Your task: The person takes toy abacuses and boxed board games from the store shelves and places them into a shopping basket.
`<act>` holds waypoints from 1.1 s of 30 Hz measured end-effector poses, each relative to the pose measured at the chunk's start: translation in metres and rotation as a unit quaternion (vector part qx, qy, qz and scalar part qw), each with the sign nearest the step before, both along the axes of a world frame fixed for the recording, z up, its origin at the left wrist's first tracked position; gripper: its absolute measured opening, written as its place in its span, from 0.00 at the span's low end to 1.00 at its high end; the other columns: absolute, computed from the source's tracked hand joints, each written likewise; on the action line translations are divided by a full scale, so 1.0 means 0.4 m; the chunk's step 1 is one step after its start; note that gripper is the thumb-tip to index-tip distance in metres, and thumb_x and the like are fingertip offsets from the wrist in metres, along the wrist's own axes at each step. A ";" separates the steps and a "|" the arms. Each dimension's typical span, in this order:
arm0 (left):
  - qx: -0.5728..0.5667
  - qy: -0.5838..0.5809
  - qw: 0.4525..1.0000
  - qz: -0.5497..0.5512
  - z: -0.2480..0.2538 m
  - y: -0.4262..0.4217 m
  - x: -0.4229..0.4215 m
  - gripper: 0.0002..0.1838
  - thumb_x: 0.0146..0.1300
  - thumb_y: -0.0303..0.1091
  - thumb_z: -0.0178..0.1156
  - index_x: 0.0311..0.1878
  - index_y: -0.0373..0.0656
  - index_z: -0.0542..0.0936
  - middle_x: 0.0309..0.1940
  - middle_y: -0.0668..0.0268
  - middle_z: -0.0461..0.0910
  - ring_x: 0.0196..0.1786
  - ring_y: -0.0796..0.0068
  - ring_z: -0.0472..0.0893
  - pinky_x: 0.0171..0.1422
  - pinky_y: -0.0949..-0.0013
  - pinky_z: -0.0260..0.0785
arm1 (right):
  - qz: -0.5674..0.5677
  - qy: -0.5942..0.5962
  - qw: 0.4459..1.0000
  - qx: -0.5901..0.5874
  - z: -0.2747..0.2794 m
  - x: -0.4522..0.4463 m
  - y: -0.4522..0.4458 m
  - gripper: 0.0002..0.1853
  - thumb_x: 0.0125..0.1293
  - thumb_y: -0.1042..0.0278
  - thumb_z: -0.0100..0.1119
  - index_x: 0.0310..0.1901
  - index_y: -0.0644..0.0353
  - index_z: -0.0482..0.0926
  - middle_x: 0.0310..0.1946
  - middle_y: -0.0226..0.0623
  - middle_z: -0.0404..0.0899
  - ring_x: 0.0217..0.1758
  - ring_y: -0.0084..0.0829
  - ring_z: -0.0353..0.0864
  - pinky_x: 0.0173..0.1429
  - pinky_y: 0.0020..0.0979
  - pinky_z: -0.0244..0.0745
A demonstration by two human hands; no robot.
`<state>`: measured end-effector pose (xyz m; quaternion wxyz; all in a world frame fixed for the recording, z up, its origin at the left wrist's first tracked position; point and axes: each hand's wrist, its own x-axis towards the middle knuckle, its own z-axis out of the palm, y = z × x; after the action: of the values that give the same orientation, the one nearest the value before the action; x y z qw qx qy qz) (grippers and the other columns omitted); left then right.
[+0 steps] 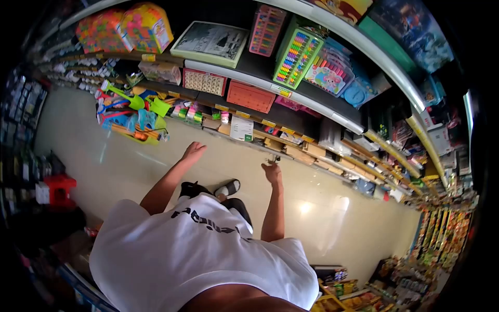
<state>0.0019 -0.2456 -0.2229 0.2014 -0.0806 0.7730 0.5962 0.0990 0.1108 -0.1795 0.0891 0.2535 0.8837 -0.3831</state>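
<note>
Head view, hands above floor, packed shelves ahead, green shovel

The shirt is white with dark lettering, the floor pale beige, the stool at far left apparently red.

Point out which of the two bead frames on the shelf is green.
The right-hand bead frame: its edging is bright green, whereas the other frame, to its left, is pink.
</note>
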 end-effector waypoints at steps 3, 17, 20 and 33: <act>0.027 -0.048 0.998 0.001 0.153 0.082 -0.101 0.18 0.58 0.46 0.57 0.45 0.45 0.72 0.37 0.70 0.74 0.37 0.77 0.73 0.41 0.70 0.67 | -0.006 0.074 0.997 -0.022 0.019 -0.110 -0.013 0.27 0.53 0.56 0.62 0.48 0.69 0.73 0.32 0.40 0.80 0.35 0.28 0.78 0.40 0.29 0.72; 0.021 -0.245 0.967 -0.070 0.002 0.196 -0.665 0.27 0.58 0.50 0.57 0.58 0.51 0.66 0.51 0.68 0.72 0.47 0.69 0.73 0.51 0.59 0.66 | -0.305 0.174 0.827 -0.439 0.179 -0.604 -0.076 0.16 0.62 0.63 0.51 0.48 0.62 0.73 0.36 0.33 0.77 0.39 0.29 0.76 0.39 0.31 0.73; 0.024 -0.264 0.955 -0.133 0.021 0.200 -0.752 0.30 0.58 0.52 0.56 0.62 0.52 0.63 0.58 0.69 0.64 0.56 0.65 0.66 0.58 0.56 0.60 | -0.297 0.257 0.821 -0.415 0.098 -0.722 -0.061 0.17 0.60 0.62 0.53 0.48 0.63 0.73 0.40 0.37 0.78 0.40 0.32 0.77 0.40 0.33 0.74; 0.083 -0.259 0.959 -0.084 -0.139 0.168 -1.005 0.24 0.65 0.48 0.46 0.61 0.50 0.62 0.60 0.64 0.61 0.66 0.64 0.57 0.69 0.58 0.47 | -0.343 0.218 0.884 -0.232 -0.372 -1.052 -0.076 0.22 0.58 0.58 0.53 0.50 0.64 0.69 0.49 0.57 0.70 0.52 0.51 0.71 0.54 0.41 0.69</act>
<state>-0.4002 -0.1785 -0.2785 0.4498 -0.1501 0.6462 0.5980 -0.3216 0.0803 -0.3282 -0.1866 0.4234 0.6242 -0.6295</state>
